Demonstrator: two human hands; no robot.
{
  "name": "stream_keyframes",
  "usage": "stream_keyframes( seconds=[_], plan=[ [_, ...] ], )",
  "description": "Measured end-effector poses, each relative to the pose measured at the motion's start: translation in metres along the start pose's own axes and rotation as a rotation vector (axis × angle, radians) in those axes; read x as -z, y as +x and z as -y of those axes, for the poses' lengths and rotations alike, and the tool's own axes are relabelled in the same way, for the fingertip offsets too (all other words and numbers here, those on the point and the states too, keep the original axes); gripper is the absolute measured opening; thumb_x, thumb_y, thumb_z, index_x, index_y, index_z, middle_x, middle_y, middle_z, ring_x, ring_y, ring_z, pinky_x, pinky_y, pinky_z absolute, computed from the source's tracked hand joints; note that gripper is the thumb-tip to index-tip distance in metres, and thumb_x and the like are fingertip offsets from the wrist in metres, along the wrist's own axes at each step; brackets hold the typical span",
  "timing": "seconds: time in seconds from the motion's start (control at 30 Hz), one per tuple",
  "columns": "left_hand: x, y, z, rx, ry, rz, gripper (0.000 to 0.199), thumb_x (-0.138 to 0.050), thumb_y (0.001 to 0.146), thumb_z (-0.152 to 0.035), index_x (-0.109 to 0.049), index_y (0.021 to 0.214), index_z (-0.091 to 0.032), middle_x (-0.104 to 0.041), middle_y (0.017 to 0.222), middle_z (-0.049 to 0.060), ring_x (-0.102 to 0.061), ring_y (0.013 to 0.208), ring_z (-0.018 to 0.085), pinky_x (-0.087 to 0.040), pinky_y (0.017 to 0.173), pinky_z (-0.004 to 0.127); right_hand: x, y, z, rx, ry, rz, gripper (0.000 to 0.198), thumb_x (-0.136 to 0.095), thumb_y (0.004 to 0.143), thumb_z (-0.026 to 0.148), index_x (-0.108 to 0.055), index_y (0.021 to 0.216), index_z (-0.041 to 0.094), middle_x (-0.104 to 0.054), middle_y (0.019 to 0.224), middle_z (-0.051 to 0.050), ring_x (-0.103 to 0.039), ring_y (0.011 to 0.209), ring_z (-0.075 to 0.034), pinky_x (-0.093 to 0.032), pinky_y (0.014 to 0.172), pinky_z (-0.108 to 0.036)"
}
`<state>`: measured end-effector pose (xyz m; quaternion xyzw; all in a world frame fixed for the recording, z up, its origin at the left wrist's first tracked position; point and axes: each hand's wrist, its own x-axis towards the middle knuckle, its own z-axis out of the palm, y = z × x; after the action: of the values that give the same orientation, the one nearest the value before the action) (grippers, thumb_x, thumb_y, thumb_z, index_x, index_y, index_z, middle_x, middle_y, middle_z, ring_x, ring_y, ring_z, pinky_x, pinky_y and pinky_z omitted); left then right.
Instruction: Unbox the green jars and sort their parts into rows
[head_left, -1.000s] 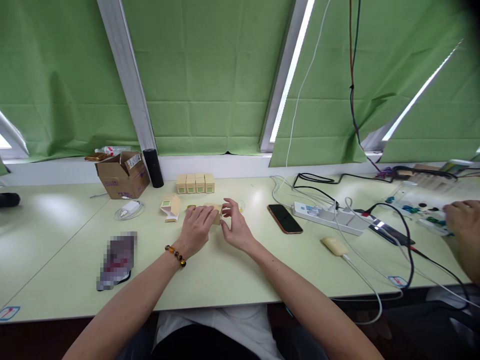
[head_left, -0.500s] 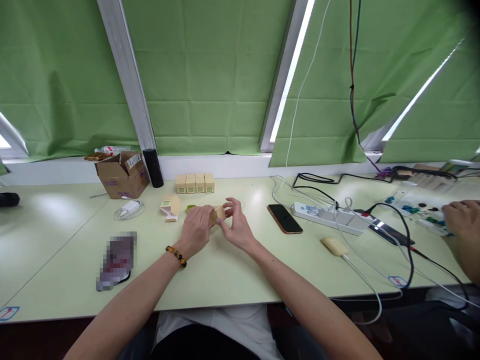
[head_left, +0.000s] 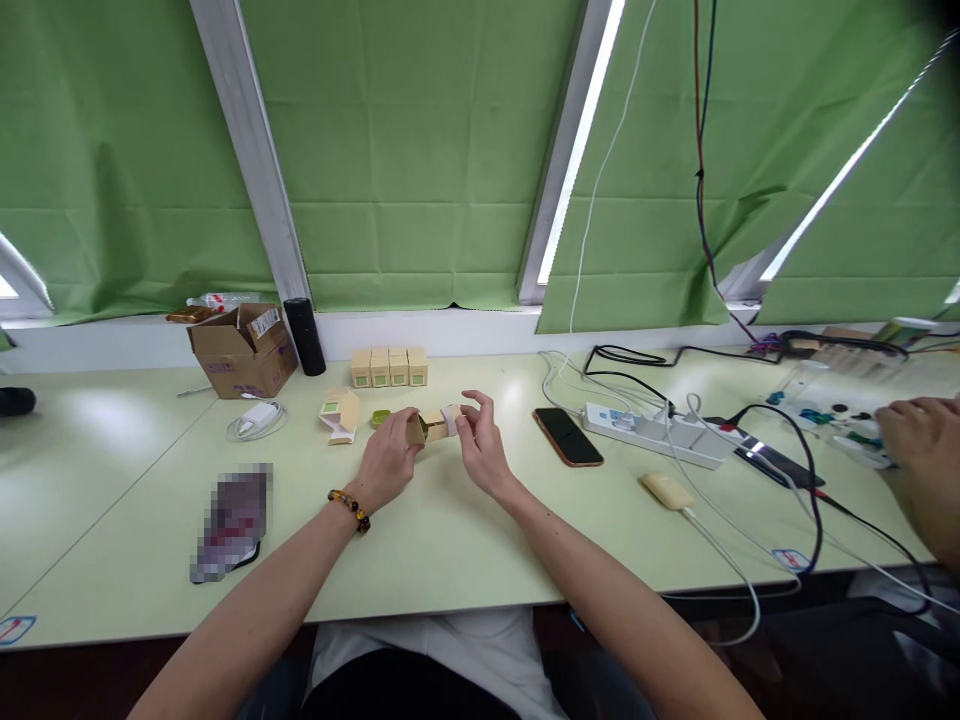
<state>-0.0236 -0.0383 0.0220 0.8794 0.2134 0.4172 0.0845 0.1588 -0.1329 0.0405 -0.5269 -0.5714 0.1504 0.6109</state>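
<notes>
Left hand [head_left: 385,455]: grasping the small box, fingers wrapped over its left part.
Right hand [head_left: 484,450]: thumb at the flap on the right end of the same box, pinching it; forefinger raised.
Small box [head_left: 415,430]: between the two hands, above the near-middle of the tabletop [head_left: 450,555]; right end open, green visible inside.
Bracelet [head_left: 349,509]: beaded, around the left wrist.
Green piece [head_left: 380,417]: on the tabletop, just beside the left hand's fingertips; exact form too small to tell.
Opened box [head_left: 340,414]: left of the green piece, flaps spread.
Closed boxes [head_left: 390,367]: four, side by side in one row, behind the hands.
Phone [head_left: 568,437]: lying flat, right of the right hand.
Power strip [head_left: 652,435]: right of the phone, plugs fitted.
Charger [head_left: 256,418]: left side, cable coiled around it.
Cardboard box [head_left: 244,350]: back left, beside an upright black cylinder [head_left: 305,337].
Co-worker's hand [head_left: 922,440]: far right edge.
</notes>
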Motion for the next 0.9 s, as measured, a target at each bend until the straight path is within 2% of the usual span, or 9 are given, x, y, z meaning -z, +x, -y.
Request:
stream_keyframes(
  seconds=[0.13,0.3,0.37,0.47,0.6,0.73,0.9],
  plan=[
    [-0.002,0.0,0.002,0.053,-0.11,-0.025,0.058,-0.061,0.093,-0.017,-0.04,0.147,-0.024,-0.061,0.136,0.015,-0.06,0.127,0.031,-0.053,0.104,0.052,0.0,0.005,-0.005,-0.06,0.097,-0.111,0.045,-0.05,0.103,0.056,-0.04,0.138,0.03,-0.064,0.127,-0.012,-0.067,0.097,-0.024,-0.058,0.083,-0.041],
    [0.001,0.003,-0.004,0.036,-0.197,-0.021,0.043,-0.058,0.096,-0.016,-0.05,0.138,-0.026,-0.063,0.131,0.012,-0.061,0.123,0.028,-0.054,0.102,0.05,0.003,0.013,-0.009,-0.068,0.235,-0.166,0.044,-0.051,0.101,0.06,-0.04,0.135,0.033,-0.06,0.133,-0.01,-0.066,0.102,-0.024,-0.064,0.071,-0.037],
    [0.003,0.004,-0.007,0.022,-0.195,-0.009,0.043,-0.056,0.096,-0.014,-0.052,0.137,-0.026,-0.064,0.131,0.011,-0.059,0.125,0.029,-0.051,0.106,0.053,0.005,0.014,-0.009,-0.026,0.157,-0.186,0.039,-0.048,0.103,0.055,-0.044,0.134,0.031,-0.059,0.135,-0.011,-0.065,0.1,-0.024,-0.063,0.074,-0.039],
    [0.004,0.006,-0.009,0.017,-0.192,0.013,0.052,-0.055,0.096,-0.012,-0.049,0.145,-0.028,-0.063,0.136,0.01,-0.056,0.129,0.029,-0.049,0.11,0.055,0.009,0.014,-0.009,0.108,-0.067,-0.217,0.028,-0.044,0.106,0.04,-0.058,0.127,0.028,-0.054,0.135,-0.013,-0.063,0.11,-0.027,-0.06,0.089,-0.046],
    [0.005,0.005,-0.011,0.016,-0.18,0.026,0.064,-0.054,0.095,-0.009,-0.041,0.155,-0.029,-0.06,0.144,0.011,-0.054,0.133,0.029,-0.048,0.112,0.054,0.01,0.012,-0.012,0.29,-0.276,-0.171,0.035,-0.043,0.1,0.017,-0.074,0.109,0.03,-0.051,0.134,-0.012,-0.05,0.132,-0.031,-0.053,0.104,-0.056],
    [0.005,0.004,-0.01,0.008,-0.16,0.032,0.069,-0.052,0.095,-0.008,-0.037,0.159,-0.029,-0.058,0.145,0.012,-0.052,0.134,0.029,-0.047,0.113,0.055,0.007,0.01,-0.014,0.403,-0.372,-0.094,0.048,-0.043,0.092,0.003,-0.078,0.099,0.034,-0.056,0.137,-0.007,-0.04,0.141,-0.032,-0.048,0.109,-0.062],
    [0.003,0.004,-0.006,0.031,-0.148,0.037,0.077,-0.052,0.095,-0.007,-0.03,0.164,-0.032,-0.058,0.142,0.011,-0.051,0.134,0.028,-0.046,0.113,0.052,0.007,0.009,-0.013,0.433,-0.427,-0.118,0.045,-0.042,0.091,-0.002,-0.076,0.094,0.028,-0.058,0.136,-0.009,-0.039,0.14,-0.032,-0.047,0.111,-0.061]
  ],
)
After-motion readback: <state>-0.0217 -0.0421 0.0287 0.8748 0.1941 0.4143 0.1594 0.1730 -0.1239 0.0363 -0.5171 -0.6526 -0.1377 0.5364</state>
